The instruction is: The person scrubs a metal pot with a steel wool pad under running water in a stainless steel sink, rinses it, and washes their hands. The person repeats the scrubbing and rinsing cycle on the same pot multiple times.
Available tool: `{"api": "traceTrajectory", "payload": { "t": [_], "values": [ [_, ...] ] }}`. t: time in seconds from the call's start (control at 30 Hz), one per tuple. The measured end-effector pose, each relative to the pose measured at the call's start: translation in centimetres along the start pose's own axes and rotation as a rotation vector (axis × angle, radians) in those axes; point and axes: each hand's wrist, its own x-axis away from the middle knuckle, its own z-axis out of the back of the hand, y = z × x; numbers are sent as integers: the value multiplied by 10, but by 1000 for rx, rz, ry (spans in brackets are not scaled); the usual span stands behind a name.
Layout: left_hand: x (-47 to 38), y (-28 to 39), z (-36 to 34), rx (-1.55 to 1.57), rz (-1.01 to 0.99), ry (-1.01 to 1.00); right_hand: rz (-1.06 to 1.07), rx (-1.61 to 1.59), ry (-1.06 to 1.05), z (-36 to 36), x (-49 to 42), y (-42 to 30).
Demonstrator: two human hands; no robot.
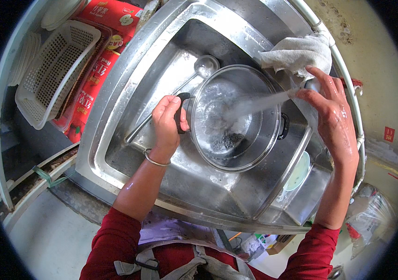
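Observation:
A two-handled metal pot (pixel 234 119) sits in the larger basin of a stainless steel sink (pixel 115 91). My left hand (pixel 167 120) is closed around the pot's left black handle. Water streams from the right into the pot, where a dark scouring pad, or something like it, (pixel 232 140) shows at the bottom. At the stream's source, my wet right hand (pixel 333 105) has its fingers about a faucet head (pixel 312 85); fingers and cloth partly hide it, so its grip is unclear. Left of the pot, a metal ladle (pixel 206 66) lies in the basin, its handle passing behind my left hand.
A grey cloth (pixel 296 54) hangs at the sink's back right, by a white pipe (pixel 358 115). The smaller right basin holds a pale green bowl (pixel 298 171). Left of the sink stand a white perforated basket (pixel 59 70) and a red printed carton (pixel 87 101).

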Motion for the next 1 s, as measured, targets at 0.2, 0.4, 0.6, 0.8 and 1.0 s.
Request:
{"api": "traceTrajectory", "payload": {
  "t": [0.2, 0.4, 0.6, 0.8, 1.0],
  "values": [
    [1, 0, -1, -7, -7, 3, -23, -42, 78, 0, 9, 3],
    [2, 1, -1, 7, 5, 20, -12, 14, -26, 13, 11, 6],
    [1, 0, 0, 13, 7, 7, 37, 8, 28, 10, 12, 13],
    [2, -1, -1, 5, -9, 14, -84, -206, 64, 2, 7, 12],
    [4, -1, -3, 5, 4, 21, -277, 271, 329, -36, 5, 1]
  ]
}}
